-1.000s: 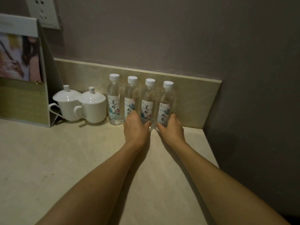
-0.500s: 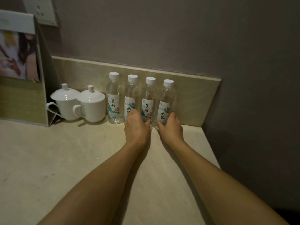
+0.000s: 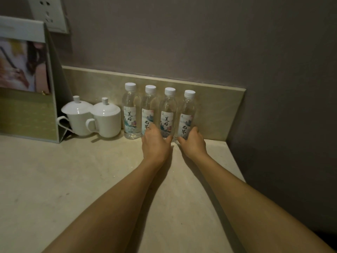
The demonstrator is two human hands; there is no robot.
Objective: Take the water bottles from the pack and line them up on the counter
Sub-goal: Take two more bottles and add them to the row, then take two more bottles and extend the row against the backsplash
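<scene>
Several clear water bottles with white caps and printed labels stand upright in a row against the low backsplash; the leftmost bottle (image 3: 130, 114) stands free. My left hand (image 3: 155, 144) lies against the bases of the second bottle (image 3: 148, 108) and third bottle (image 3: 168, 110), fingers over the second bottle's label and thumb reaching the third. My right hand (image 3: 193, 143) curls around the base of the rightmost bottle (image 3: 187, 114). Both bottle bases are hidden by my hands. No pack is in view.
Two white lidded cups (image 3: 106, 118) stand just left of the bottles. A standing display card (image 3: 27, 79) is at the far left, with a wall socket (image 3: 48, 13) above it. The beige counter (image 3: 54, 189) ends at the dark wall on the right.
Both hands stay at the bottle bases with almost no motion. The bottles remain in their row. Only the view shifts slightly.
</scene>
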